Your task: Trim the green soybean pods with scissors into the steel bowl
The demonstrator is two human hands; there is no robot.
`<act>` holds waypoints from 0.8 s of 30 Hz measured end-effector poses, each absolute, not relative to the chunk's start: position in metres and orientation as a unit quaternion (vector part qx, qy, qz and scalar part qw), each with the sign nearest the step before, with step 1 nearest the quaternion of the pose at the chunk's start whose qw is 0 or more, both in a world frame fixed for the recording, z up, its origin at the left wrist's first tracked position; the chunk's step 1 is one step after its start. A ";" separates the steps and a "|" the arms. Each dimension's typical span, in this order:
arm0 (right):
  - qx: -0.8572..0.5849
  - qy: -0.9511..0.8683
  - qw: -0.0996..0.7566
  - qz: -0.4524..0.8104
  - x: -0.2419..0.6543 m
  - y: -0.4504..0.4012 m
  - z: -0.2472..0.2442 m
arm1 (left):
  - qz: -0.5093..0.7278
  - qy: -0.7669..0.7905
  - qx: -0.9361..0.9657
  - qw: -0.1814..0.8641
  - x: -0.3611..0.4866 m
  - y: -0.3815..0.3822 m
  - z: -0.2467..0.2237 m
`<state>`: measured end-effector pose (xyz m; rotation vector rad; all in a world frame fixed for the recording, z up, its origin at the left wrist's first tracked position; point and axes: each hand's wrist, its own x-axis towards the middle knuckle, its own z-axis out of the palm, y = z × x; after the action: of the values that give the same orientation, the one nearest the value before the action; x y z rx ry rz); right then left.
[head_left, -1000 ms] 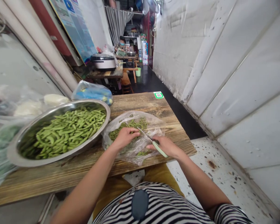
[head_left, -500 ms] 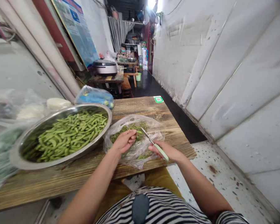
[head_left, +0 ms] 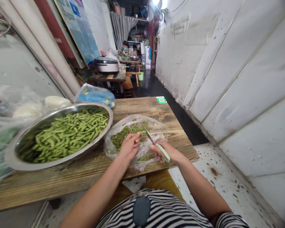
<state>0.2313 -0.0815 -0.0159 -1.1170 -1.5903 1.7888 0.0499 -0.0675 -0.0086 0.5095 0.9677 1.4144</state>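
My left hand (head_left: 130, 146) sits over a clear plastic bag (head_left: 155, 129) on the table, its fingers closed on what looks like a green pod near the scissor blades. My right hand (head_left: 165, 151) is shut on a pair of scissors (head_left: 154, 142) with pale green handles, tips pointing away from me. Chopped green pod pieces (head_left: 120, 140) lie inside the bag. To the left stands a wide steel bowl (head_left: 59, 164) heaped with green soybean pods (head_left: 61, 134), a little apart from my left hand.
The wooden table (head_left: 142, 107) ends close to the dark floor on the right. Behind the bowl lie a blue plastic bag (head_left: 95, 96) and white food in plastic (head_left: 55, 102). A rice cooker (head_left: 106, 65) stands further back, and a white panelled wall (head_left: 228, 72) runs along the right.
My left hand has shifted slightly right, closer to the blades. The scissors have turned a little more upright. The whole view has tilted slightly.
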 end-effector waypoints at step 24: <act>-0.395 -0.574 0.240 0.676 0.230 -0.075 -0.018 | 0.616 0.437 0.167 0.634 0.046 -0.062 -0.006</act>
<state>0.2304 -0.0749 -0.0178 -1.0800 -1.5717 1.8501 0.0462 -0.0619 -0.0061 0.3828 1.0000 1.4075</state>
